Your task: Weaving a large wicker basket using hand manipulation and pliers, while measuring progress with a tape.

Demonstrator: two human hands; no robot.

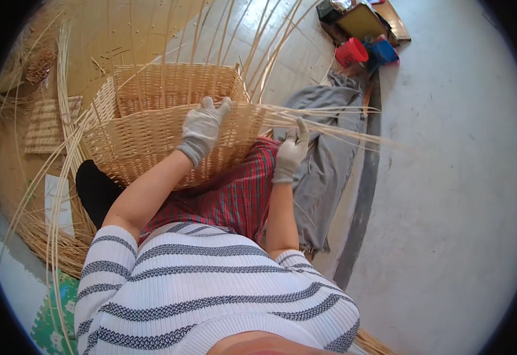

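Observation:
A half-woven wicker basket rests across my lap, with upright stakes rising from its far side. My left hand, in a pale glove with a grey cuff, grips the near rim, its fingertips over the edge. To its right, my gloved right hand is closed around thin wicker strands just off the basket's right corner. The index finger points up along them. These strands run out to the right, their far ends blurred. Part of the right hand's grip is hidden behind its own fingers.
Long loose strands hang at the left, above a heap of wicker. A woven panel lies beyond. Grey cloth covers the floor at right. A red bucket and a blue one stand far right.

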